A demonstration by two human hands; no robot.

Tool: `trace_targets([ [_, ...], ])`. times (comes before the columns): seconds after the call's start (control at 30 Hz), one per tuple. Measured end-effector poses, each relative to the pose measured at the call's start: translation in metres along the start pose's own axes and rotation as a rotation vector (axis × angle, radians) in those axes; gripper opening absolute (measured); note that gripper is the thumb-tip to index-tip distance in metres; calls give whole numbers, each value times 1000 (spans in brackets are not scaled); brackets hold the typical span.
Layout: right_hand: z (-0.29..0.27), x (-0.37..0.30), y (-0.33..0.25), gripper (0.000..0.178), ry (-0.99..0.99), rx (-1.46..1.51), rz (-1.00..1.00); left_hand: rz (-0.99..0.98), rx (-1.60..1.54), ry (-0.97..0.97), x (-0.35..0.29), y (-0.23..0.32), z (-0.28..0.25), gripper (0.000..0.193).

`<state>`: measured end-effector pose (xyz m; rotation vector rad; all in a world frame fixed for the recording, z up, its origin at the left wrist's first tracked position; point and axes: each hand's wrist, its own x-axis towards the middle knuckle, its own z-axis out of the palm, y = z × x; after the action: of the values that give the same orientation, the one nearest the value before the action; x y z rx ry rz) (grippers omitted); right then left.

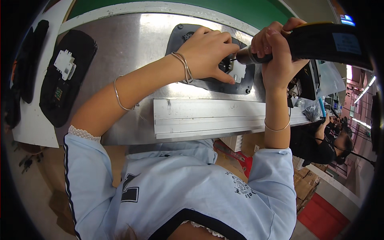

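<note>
My right hand (276, 50) is wrapped round a black power screwdriver (320, 42) with a silver nose and a yellow strip. Its bit points left at a white plastic part (239, 71) on a dark oval panel (173, 40). Whether the bit touches a screw cannot be made out. Across the panel lies my left hand (210, 54), its thumb and fingers spread beside the white part and close to the bit. That hand covers much of the panel's middle.
A second dark panel (74, 44) with a white part lies at the left of the metal table (120, 40). A pale metal rail (208, 118) runs along the near edge. Dark parts (306, 80) and a plastic bag (313, 110) are at right. Beyond sits another person (326, 138).
</note>
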<state>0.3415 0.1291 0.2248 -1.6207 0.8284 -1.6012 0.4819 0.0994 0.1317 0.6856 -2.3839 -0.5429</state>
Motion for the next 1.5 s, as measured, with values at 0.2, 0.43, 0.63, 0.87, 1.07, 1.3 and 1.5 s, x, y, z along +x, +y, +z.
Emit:
trace_targets([
  [0.2, -2, 1, -7, 36, 49, -50, 16, 6, -1, 3, 3, 0, 1, 62],
  [0.43, -62, -22, -78, 34, 64, -109, -174, 37, -9, 44, 0, -1, 1, 55],
  [0.63, -150, -41, -100, 21, 475, -303, -82, 12, -5, -17, 2, 6, -4, 53],
  [0.87, -149, -35, -83, 22, 454, -276, -119, 51, 19, 32, 2, 0, -1, 57],
  [1.07, -138, -36, -86, 22, 409, -291, -60, 39, 17, 26, 1, 0, -3, 58],
  [1.3, -75, -32, -90, 39, 188, -177, -106, 39, 17, 24, 2, -1, -2, 59],
  [1.5, -18, -16, -42, 33, 80, 2, -43, 40, 6, 26, 3, -5, 1, 60],
])
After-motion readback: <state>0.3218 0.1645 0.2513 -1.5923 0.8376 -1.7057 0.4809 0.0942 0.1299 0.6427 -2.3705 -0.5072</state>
